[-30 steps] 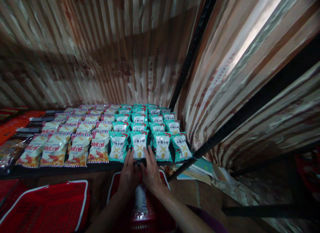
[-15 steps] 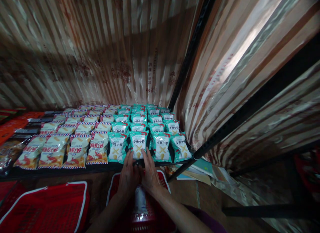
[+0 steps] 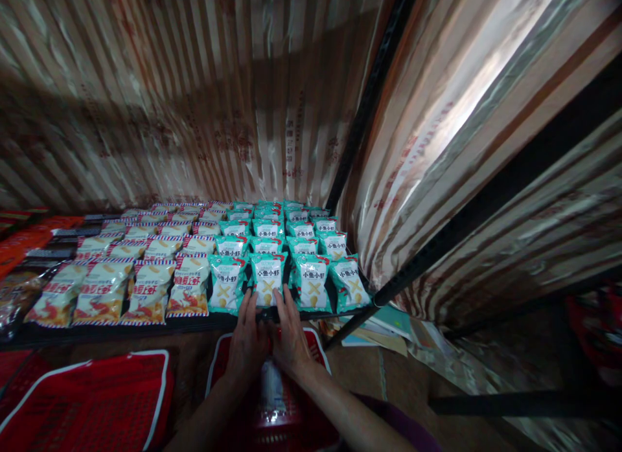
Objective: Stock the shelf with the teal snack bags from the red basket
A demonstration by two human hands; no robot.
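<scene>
Head view: both hands are at the front edge of a dark shelf (image 3: 146, 327), side by side, palms down. Left hand (image 3: 247, 340) and right hand (image 3: 290, 339) have fingers stretched out flat, not curled around anything; fingertips rest against the bottom edge of the front teal snack packet (image 3: 268, 279). That packet stands in the front row of the teal block, second from left, leaning back against the packets behind it.

Teal packets (image 3: 291, 232) fill the right part of the shelf in four columns running back to the striped foil wall (image 3: 194, 102). Left of them, touching, sit red-and-white striped snack packets (image 3: 146, 290) in similar rows. Further left, orange and dark packs, too blurred to read.

Below the hands: a red basket (image 3: 221, 368) with a pale packet inside, contents unclear. Second red basket (image 3: 97, 394) lower left, well apart. A black diagonal shelf post (image 3: 413, 271) runs up to the right; papers or booklets (image 3: 383, 322) lie under it.
</scene>
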